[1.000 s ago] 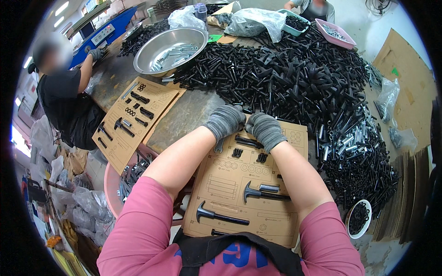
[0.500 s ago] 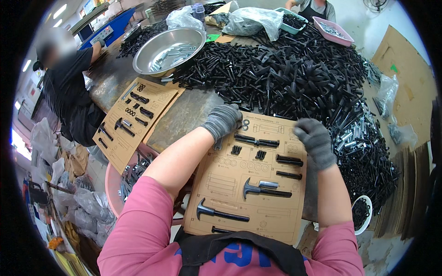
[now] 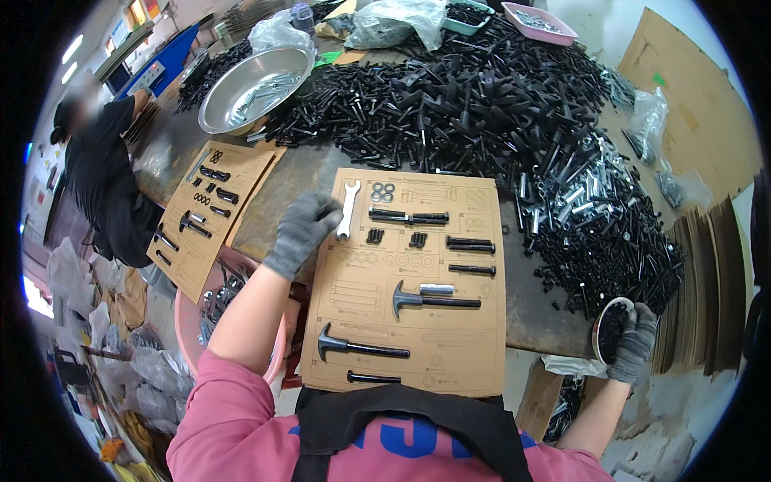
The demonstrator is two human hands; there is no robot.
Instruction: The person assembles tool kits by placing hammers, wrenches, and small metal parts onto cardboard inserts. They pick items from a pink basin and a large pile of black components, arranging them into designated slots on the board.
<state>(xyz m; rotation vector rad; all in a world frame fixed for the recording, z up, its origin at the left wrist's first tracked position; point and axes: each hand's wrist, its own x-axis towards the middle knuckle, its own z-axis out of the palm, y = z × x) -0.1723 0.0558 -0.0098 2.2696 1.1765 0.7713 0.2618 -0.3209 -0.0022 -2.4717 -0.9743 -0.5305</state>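
A brown cardboard sheet (image 3: 474, 353) printed with part outlines lies in front of me. Attached to it are an open-end wrench (image 3: 348, 210), several black washers (image 3: 383, 192), black bolts (image 3: 408, 216), a silver sleeve (image 3: 437, 289) and two T-shaped black parts (image 3: 438, 301) (image 3: 365, 348). My left hand (image 3: 301, 233), in a grey glove, is closed beside the wrench at the sheet's upper left; whatever its fingers hold is hidden. Off the table's right edge, my gloved right hand (image 3: 636, 341) grips the rim of a white bowl (image 3: 598, 344) of small black pieces.
Black bolts and T-parts (image 3: 466, 104) heap across the far table, with silver sleeves (image 3: 574, 189) at right. A metal basin (image 3: 210, 112) stands far left. Another filled card (image 3: 189, 261) lies left, above a pink tub (image 3: 189, 341). A person (image 3: 108, 161) works at left.
My left hand has moved off the sheet's top, uncovering the wrench and more washers. My right hand has dropped from the sheet's right edge to the bowl. The view has shifted.
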